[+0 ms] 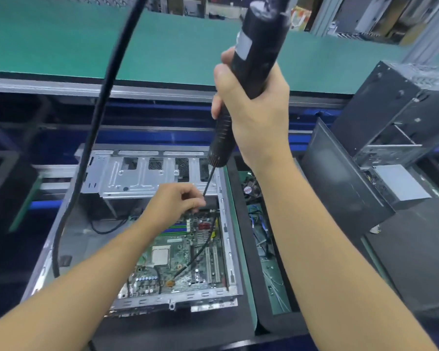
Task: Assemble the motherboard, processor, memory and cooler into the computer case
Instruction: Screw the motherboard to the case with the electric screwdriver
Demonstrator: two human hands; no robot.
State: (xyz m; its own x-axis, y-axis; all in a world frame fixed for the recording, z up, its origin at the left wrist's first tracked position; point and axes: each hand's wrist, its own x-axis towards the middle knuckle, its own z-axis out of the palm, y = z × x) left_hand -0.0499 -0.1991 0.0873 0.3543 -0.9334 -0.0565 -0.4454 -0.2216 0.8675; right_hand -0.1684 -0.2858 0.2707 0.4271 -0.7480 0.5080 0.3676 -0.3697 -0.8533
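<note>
Under my right hand (251, 107), whose fingers wrap tight round the black screwdriver (255, 59), the thin bit (209, 181) slants down to my left hand (175, 201). My left fingertips (199, 201) are bunched narrowly together right at the bit's tip, over the far edge of the green board (185, 252); whether they pinch anything there I cannot tell. Nearer me than those fingers, the board lies flat inside the open metal case (229, 249), its square chip (160, 255) just right of my left forearm. Beyond my left fingers stands a silver cage (140, 173). A thick black cable (96, 122) hangs well left of both hands.
</note>
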